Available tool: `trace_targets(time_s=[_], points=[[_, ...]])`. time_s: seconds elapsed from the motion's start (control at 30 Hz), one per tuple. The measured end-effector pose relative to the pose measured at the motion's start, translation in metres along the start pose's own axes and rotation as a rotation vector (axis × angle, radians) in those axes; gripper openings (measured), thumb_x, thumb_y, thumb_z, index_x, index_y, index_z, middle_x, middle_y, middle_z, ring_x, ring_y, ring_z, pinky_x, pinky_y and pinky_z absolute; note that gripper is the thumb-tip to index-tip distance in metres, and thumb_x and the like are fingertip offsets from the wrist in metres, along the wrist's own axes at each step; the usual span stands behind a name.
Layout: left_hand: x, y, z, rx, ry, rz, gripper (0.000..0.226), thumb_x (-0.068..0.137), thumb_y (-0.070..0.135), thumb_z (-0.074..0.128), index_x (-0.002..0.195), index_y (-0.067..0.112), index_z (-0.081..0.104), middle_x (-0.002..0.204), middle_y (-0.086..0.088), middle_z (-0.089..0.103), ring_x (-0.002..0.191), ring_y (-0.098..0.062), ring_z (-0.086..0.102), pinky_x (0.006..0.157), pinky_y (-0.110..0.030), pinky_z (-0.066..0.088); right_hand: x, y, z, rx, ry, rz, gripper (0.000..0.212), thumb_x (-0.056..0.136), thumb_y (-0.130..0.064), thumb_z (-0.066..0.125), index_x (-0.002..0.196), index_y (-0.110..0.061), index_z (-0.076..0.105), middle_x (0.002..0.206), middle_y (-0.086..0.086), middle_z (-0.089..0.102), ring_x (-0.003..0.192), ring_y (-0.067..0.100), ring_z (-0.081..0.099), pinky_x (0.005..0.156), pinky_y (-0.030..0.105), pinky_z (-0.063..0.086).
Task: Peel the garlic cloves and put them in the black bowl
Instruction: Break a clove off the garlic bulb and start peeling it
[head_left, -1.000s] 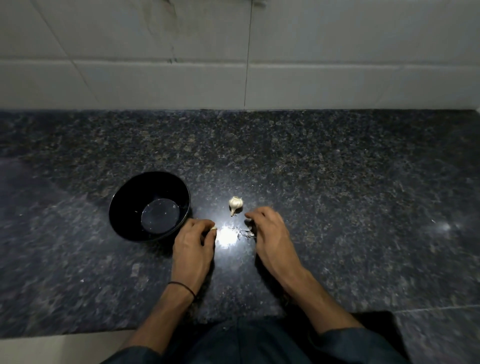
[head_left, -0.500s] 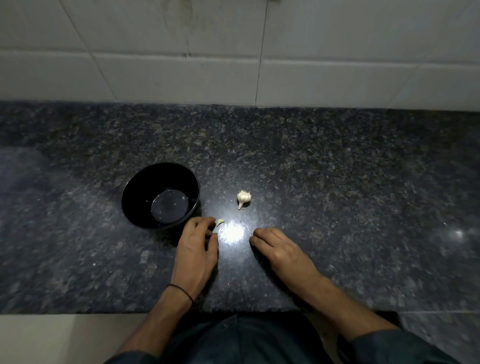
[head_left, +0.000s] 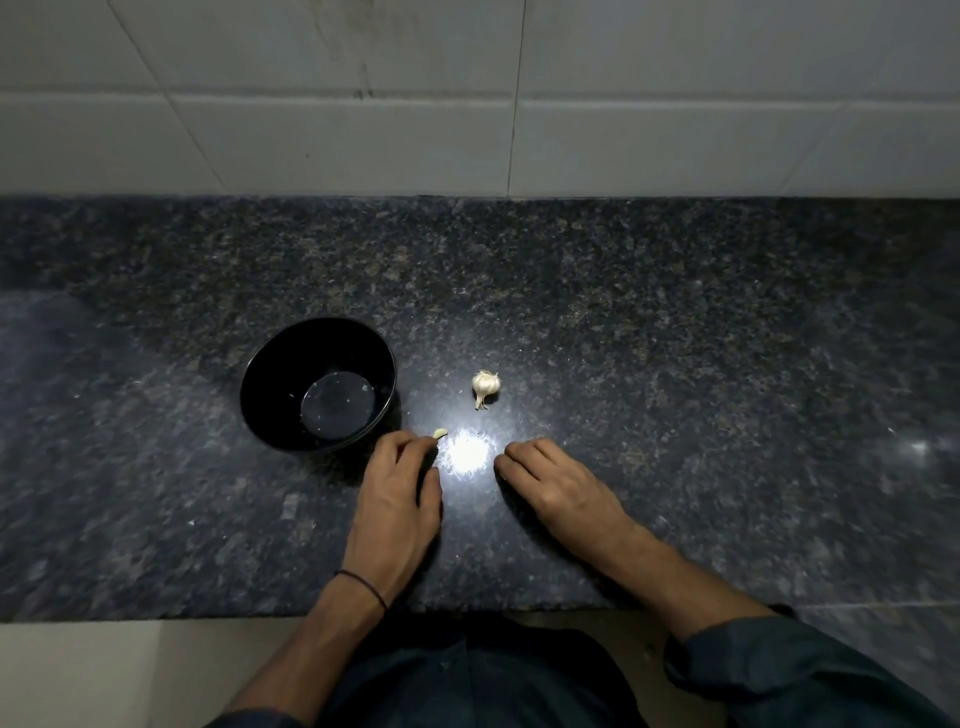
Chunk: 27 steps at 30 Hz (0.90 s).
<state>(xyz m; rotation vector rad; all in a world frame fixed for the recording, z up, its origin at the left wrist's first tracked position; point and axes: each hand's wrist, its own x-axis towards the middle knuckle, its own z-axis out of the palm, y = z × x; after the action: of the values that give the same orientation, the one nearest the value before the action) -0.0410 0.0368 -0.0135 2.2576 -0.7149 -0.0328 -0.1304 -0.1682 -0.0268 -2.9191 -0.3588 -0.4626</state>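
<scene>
The black bowl stands on the dark granite counter and looks empty. A small garlic bulb lies to its right, apart from both hands. One pale clove lies on the counter by the bowl's near right side. My left hand rests palm down, fingers loosely curled, index fingertip right at the clove and thumb away from it. My right hand rests on the counter to the right, fingers bent, with nothing visible in it. A bright glare spot lies between the hands.
The granite counter runs across the whole view, its front edge just under my forearms. A white tiled wall closes off the back.
My right hand has drawn back from near the bulb toward the counter's front. My left hand stays beside the clove. The view has shifted a little.
</scene>
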Motion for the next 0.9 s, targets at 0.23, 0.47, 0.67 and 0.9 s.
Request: trace_targets(time_s=[0.23,0.47,0.67,0.9], points=[[0.009,0.007,-0.002,-0.041,-0.033,0.075,0.029,0.092,0.003,0.063,0.121,0.006,0.065,0.116,-0.001,0.052,0.101,-0.016,0.058,0.091,-0.034,0.051,0.015,-0.016,-0.005,0.398,0.164,0.475,0.015,0.092,-0.003,0.064,0.103,-0.009,0.073,0.101,0.001,0.07,0.093,0.017,0.064,0.083,0.023,0.049],[0.022,0.006,-0.002,-0.116,-0.141,0.191,0.018,0.094,0.007,0.063,0.111,0.011,0.067,0.111,0.004,0.053,0.098,-0.014,0.057,0.085,-0.035,0.053,0.011,-0.029,-0.023,1.263,0.534,1.374,0.016,0.087,-0.001,0.073,0.098,-0.012,0.079,0.092,0.004,0.079,0.083,0.01,0.071,0.075,0.02,0.054],[0.026,-0.002,-0.002,-0.145,-0.268,0.257,0.013,0.096,0.012,0.063,0.108,0.015,0.067,0.11,0.006,0.054,0.096,-0.015,0.057,0.083,-0.031,0.05,0.004,-0.047,-0.023,1.219,0.67,1.477,0.014,0.085,-0.001,0.075,0.094,-0.012,0.08,0.093,0.006,0.078,0.082,0.012,0.069,0.075,0.019,0.054],[0.024,-0.014,0.0,-0.148,-0.325,0.306,0.014,0.092,0.005,0.061,0.103,0.009,0.067,0.108,0.002,0.055,0.097,-0.018,0.055,0.088,-0.034,0.048,0.023,-0.057,-0.016,0.363,0.426,1.123,0.021,0.09,0.002,0.063,0.098,-0.009,0.079,0.096,0.0,0.073,0.088,0.008,0.065,0.085,0.018,0.051]])
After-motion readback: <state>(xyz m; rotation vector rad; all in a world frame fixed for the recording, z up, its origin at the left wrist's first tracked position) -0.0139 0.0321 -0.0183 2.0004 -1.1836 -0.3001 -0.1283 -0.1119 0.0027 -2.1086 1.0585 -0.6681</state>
